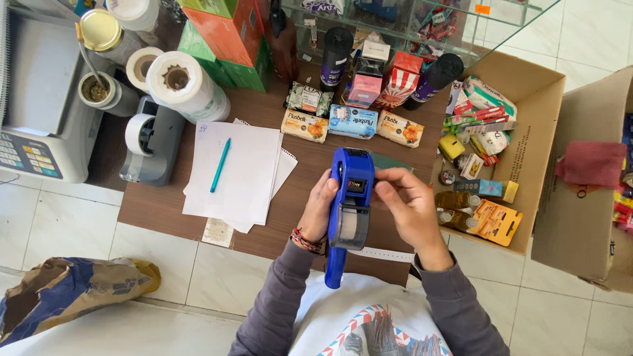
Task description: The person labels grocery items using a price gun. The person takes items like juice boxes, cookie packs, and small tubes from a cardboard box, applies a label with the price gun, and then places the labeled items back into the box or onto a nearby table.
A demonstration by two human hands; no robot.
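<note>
A blue price-label gun (349, 211) is held upright over the near edge of the brown table (151, 207). My left hand (318, 209) wraps its left side, fingers behind the body. My right hand (410, 206) touches the gun's top right, fingertips at the small number window. A white label strip (389, 254) trails to the right below the gun. Three soap packets (353, 122) lie in a row on the table beyond the gun.
White papers with a teal pen (220, 165) lie left of the gun. A tape dispenser (150, 142), paper rolls (184, 82) and a scale (39, 99) stand far left. Boxes and bottles (369, 72) line the back. An open cardboard box (527, 151) of goods sits right. A bag (66, 290) lies on the floor.
</note>
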